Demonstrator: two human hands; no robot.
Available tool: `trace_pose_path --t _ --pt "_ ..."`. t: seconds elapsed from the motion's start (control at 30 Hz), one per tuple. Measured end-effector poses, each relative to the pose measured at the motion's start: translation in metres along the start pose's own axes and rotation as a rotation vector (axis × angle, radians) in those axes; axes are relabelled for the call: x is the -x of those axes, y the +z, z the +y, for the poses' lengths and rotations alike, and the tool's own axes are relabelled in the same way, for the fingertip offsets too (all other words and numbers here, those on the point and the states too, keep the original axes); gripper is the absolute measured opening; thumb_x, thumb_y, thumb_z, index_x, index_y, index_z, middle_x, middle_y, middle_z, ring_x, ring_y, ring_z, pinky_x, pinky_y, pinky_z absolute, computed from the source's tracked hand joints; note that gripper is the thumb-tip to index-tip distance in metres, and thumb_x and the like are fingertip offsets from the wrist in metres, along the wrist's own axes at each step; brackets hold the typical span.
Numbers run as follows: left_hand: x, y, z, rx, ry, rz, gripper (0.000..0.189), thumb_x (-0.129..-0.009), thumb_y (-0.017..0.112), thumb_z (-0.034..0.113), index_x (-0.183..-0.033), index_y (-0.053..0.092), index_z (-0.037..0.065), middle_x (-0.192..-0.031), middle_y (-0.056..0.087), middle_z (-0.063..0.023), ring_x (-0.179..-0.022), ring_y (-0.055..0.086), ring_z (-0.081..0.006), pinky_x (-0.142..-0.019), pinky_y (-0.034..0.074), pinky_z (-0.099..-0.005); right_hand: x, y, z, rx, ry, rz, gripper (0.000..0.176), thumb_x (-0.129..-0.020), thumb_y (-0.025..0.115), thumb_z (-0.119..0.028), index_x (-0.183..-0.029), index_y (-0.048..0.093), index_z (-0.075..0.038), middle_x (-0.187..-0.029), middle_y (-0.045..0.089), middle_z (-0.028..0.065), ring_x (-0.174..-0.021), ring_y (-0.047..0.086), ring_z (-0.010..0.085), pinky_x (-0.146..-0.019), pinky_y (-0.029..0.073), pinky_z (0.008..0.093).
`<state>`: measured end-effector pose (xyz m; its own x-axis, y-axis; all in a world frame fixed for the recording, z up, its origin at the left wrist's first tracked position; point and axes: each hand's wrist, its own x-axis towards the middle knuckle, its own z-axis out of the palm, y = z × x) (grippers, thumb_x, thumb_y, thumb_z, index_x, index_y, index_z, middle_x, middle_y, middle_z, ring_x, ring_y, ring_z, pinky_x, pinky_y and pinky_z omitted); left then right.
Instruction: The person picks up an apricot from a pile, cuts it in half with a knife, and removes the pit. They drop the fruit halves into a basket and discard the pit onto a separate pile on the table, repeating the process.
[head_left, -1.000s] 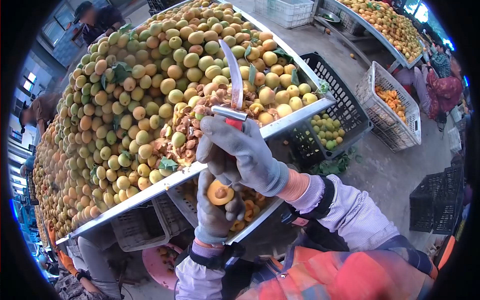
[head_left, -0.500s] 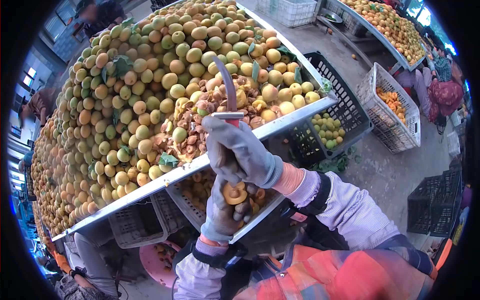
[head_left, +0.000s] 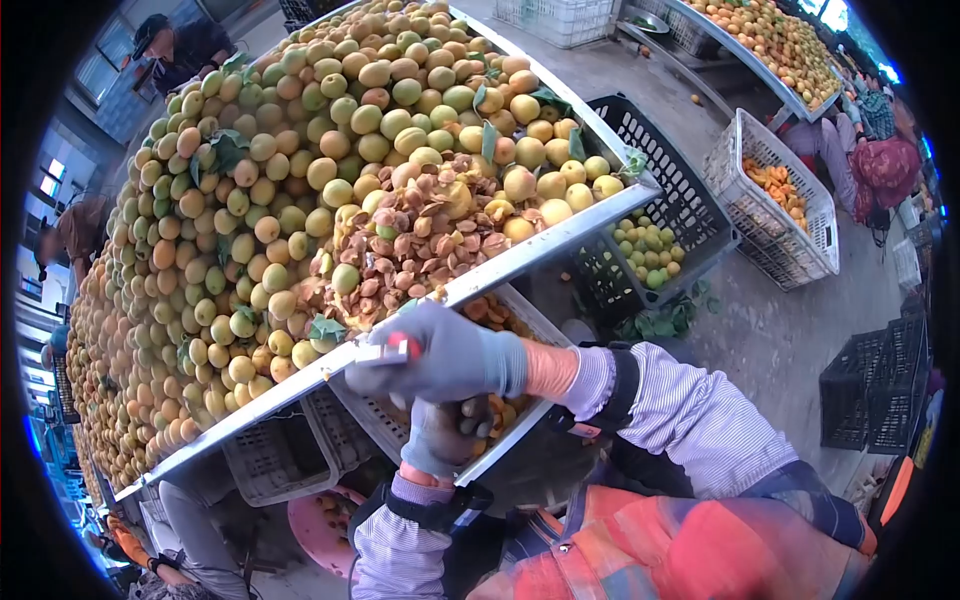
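Note:
My right hand [head_left: 440, 350], in a grey glove, is closed around a knife [head_left: 402, 347]. The knife's red handle and metal collar show at the fist; its blade cannot be made out now. Just below, partly covered by the right hand, my gloved left hand [head_left: 440, 440] has its dark-stained fingers curled in. What lies inside it is hidden. Both hands are over a light crate [head_left: 548, 405] with apricot pieces, beside the metal rim [head_left: 560, 240] of a table heaped with apricots [head_left: 260, 220]. Brown pits [head_left: 410, 235] lie piled near that rim.
A black crate [head_left: 690, 200] with green fruit stands right of the table. Beyond it is a white crate [head_left: 770, 240] of orange halves. A pink basin [head_left: 315, 530] sits below the table. People are at the far left, lower left and upper right.
My right hand has swung down and left over my left hand, taking the raised curved blade out of sight. The apricot half seen in my left hand is now hidden.

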<state>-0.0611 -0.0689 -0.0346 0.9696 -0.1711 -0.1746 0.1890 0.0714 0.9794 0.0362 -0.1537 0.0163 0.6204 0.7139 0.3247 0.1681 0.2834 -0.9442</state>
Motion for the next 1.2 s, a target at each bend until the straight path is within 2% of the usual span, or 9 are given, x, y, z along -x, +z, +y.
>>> trace_pose_path --t 0.07,0.17,0.23,0.37,0.53,0.77,0.83,1.0,1.2 --pt "-0.001 0.001 0.006 -0.121 -0.015 -0.019 0.029 -0.068 0.049 -0.016 -0.090 0.050 0.003 -0.064 0.040 0.0014 -0.050 0.040 -0.0069 -0.046 0.037 -0.0231 -0.004 -0.011 -0.010 -0.221 0.472 -0.002 0.030 -0.081 0.068 -0.033 -0.073 0.064 -0.004 -0.054 0.056 0.0006 -0.053 0.052 0.0046 -0.050 0.044 0.0223" --pt "-0.002 -0.003 -0.009 -0.007 0.051 -0.020 0.015 -0.079 0.060 0.005 -0.091 0.051 0.005 -0.059 0.037 0.0021 -0.047 0.038 -0.0067 -0.044 0.035 -0.0225 -0.005 -0.005 0.002 -0.251 0.297 0.069 0.033 -0.083 0.066 -0.033 -0.066 0.062 -0.006 -0.052 0.054 -0.0007 -0.046 0.048 0.0031 -0.042 0.037 0.0197" --pt "-0.001 0.000 -0.004 0.638 -0.347 0.125 0.042 -0.094 0.036 0.047 -0.096 0.049 0.007 -0.059 0.036 0.0011 -0.045 0.035 -0.0081 -0.043 0.035 -0.0233 -0.006 -0.009 0.003 -0.472 0.373 0.233 0.034 -0.084 0.064 -0.034 -0.066 0.060 -0.006 -0.051 0.054 0.0004 -0.037 0.043 0.0051 -0.032 0.032 0.0211" --pt "-0.016 0.008 0.014 0.647 -0.498 0.393 0.055 -0.090 0.036 0.060 -0.085 0.053 0.008 -0.050 0.040 0.0009 -0.034 0.031 -0.0086 -0.035 0.028 -0.0239 -0.013 -0.017 0.011 -0.625 0.540 0.465 0.033 -0.086 0.061 -0.036 -0.071 0.058 -0.006 -0.047 0.049 0.0008 -0.030 0.039 0.0079 -0.026 0.029 0.0221" --pt "-0.009 0.012 0.013 0.581 -0.352 0.361 0.050 -0.094 0.032 0.052 -0.091 0.051 0.007 -0.054 0.044 -0.0011 -0.036 0.032 -0.0076 -0.034 0.030 -0.0227 -0.012 -0.025 0.030 -1.003 0.505 0.494 0.046 -0.092 0.051 -0.042 -0.058 0.048 -0.012 -0.037 0.031 -0.0026 -0.025 0.029 0.0087 -0.026 0.023 0.0221" --pt "-0.009 0.008 0.015 0.763 -0.288 0.190 0.052 -0.096 0.030 0.048 -0.090 0.051 0.001 -0.058 0.046 -0.0037 -0.035 0.029 -0.0074 -0.036 0.033 -0.0229 -0.011 -0.024 0.028 -1.149 0.459 0.428 0.047 -0.091 0.052 -0.044 -0.058 0.049 -0.011 -0.037 0.033 -0.0026 -0.025 0.031 0.0083 -0.026 0.024 0.0216" --pt "-0.011 0.007 0.014 0.788 -0.354 0.237 0.052 -0.096 0.030 0.049 -0.090 0.052 0.002 -0.057 0.046 -0.0035 -0.035 0.029 -0.0076 -0.036 0.033 -0.0231 -0.015 -0.015 0.000 -0.650 0.530 0.556 0.047 -0.088 0.056 -0.046 -0.059 0.051 -0.009 -0.038 0.039 -0.0012 -0.026 0.035 0.0088 -0.027 0.027 0.0212" --pt "-0.011 0.007 0.015 0.774 -0.379 0.268 0.052 -0.096 0.029 0.049 -0.092 0.051 0.002 -0.057 0.046 -0.0037 -0.035 0.029 -0.0079 -0.036 0.033 -0.0234 -0.017 -0.017 0.008 -0.608 0.529 0.506 0.046 -0.088 0.056 -0.045 -0.061 0.052 -0.009 -0.039 0.041 -0.0009 -0.026 0.034 0.0084 -0.027 0.027 0.0213" --pt "-0.014 0.013 0.019 0.713 -0.374 0.344 0.056 -0.091 0.034 0.057 -0.078 0.054 0.007 -0.050 0.049 -0.0024 -0.028 0.029 -0.0092 -0.028 0.025 -0.0250 -0.015 -0.024 0.031 -1.182 0.559 0.358 0.044 -0.092 0.050 -0.042 -0.061 0.050 -0.012 -0.039 0.033 -0.0040 -0.027 0.028 0.0071 -0.027 0.022 0.0215"
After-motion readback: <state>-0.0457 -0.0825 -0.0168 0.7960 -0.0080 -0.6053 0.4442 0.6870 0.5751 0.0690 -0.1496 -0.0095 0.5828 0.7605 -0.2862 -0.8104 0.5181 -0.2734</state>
